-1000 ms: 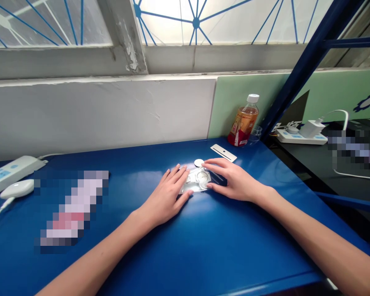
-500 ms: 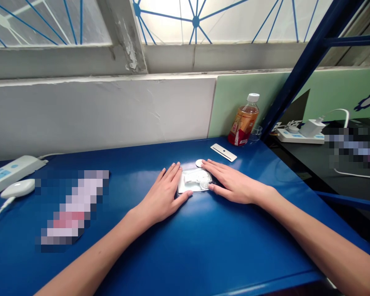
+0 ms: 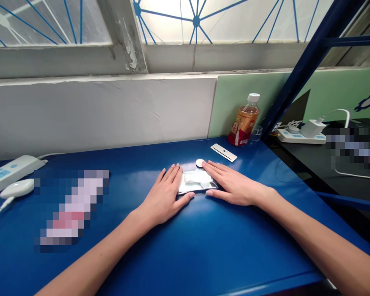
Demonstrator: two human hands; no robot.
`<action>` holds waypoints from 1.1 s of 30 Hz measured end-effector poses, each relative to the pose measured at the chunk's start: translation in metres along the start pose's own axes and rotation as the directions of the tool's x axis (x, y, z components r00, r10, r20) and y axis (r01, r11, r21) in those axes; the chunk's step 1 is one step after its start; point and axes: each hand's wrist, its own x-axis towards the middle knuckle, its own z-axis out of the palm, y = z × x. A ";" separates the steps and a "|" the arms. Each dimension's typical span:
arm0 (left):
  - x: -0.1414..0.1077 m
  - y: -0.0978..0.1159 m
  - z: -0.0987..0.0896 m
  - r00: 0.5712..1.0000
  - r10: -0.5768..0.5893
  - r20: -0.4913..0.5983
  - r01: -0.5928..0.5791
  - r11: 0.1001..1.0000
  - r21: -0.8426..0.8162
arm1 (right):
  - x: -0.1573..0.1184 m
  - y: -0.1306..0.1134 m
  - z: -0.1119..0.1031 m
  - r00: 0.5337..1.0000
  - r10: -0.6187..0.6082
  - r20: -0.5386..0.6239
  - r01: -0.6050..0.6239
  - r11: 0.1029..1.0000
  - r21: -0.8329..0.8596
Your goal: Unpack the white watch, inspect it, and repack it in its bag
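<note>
A clear, shiny pouch (image 3: 197,181) with something white inside lies flat on the blue table (image 3: 185,250). My left hand (image 3: 165,195) rests palm down at the pouch's left side, fingers stretched out and thumb along its near edge. On the other side, my right hand (image 3: 231,183) lies flat with its fingers extended, covering the pouch's right edge. A small white disc (image 3: 200,163) sits just beyond the pouch, beside my right fingertips. Neither hand is closed round anything.
A white slotted card (image 3: 223,152) and a bottle of reddish drink (image 3: 244,120) stand farther back. A power strip (image 3: 14,170), a white oval device (image 3: 17,188) and a pixelated object (image 3: 75,207) are at the left. A blue metal post (image 3: 296,74) rises at the right.
The right thumb has moved slightly left and down, off the pouch's surface to its near edge. The pouch's right part looks flatter and wider. Both hands otherwise stay nearly in place.
</note>
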 end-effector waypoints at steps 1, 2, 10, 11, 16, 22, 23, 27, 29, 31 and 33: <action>0.000 0.000 0.000 1.000 0.002 -0.009 -0.002 1.000 -0.004 | 0.000 0.000 0.001 1.000 -0.005 -0.007 0.005 1.000 -0.007; -0.001 0.000 0.000 1.000 0.005 -0.021 -0.005 1.000 -0.011 | 0.000 0.001 0.001 1.000 -0.010 -0.016 0.010 1.000 -0.014; -0.001 0.001 -0.003 0.996 0.088 -0.027 -0.090 0.991 -0.098 | 0.001 0.000 -0.004 0.993 -0.050 -0.106 0.044 0.998 -0.052; -0.001 0.001 -0.003 0.996 0.089 -0.026 -0.091 0.991 -0.102 | 0.001 0.000 -0.006 0.990 -0.063 -0.123 0.056 0.997 -0.056; -0.001 0.000 -0.002 0.992 0.099 -0.081 -0.109 0.985 -0.137 | 0.002 0.002 -0.014 0.963 -0.182 -0.200 0.181 0.983 -0.022; -0.003 0.006 -0.003 0.885 0.118 -0.449 -0.244 0.942 -0.232 | 0.002 -0.004 -0.011 0.900 -0.036 -0.434 0.165 0.950 0.263; -0.003 0.007 -0.003 0.860 0.124 -0.494 -0.268 0.935 -0.231 | 0.003 -0.006 -0.010 0.890 0.030 -0.454 0.137 0.934 0.330; -0.002 0.009 -0.001 0.820 0.140 -0.555 -0.292 0.936 -0.195 | 0.007 -0.013 -0.003 0.874 0.246 -0.418 0.022 0.841 0.540; -0.001 0.007 0.001 0.842 0.151 -0.517 -0.278 0.944 -0.177 | 0.010 -0.012 0.003 0.877 0.281 -0.390 -0.008 0.819 0.573; 0.000 0.003 0.001 0.881 0.147 -0.450 -0.244 0.956 -0.165 | 0.011 -0.009 0.009 0.879 0.281 -0.386 -0.033 0.842 0.538; 0.002 -0.001 0.001 0.916 0.134 -0.379 -0.211 0.963 -0.170 | 0.011 -0.005 0.011 0.887 0.236 -0.397 -0.045 0.899 0.435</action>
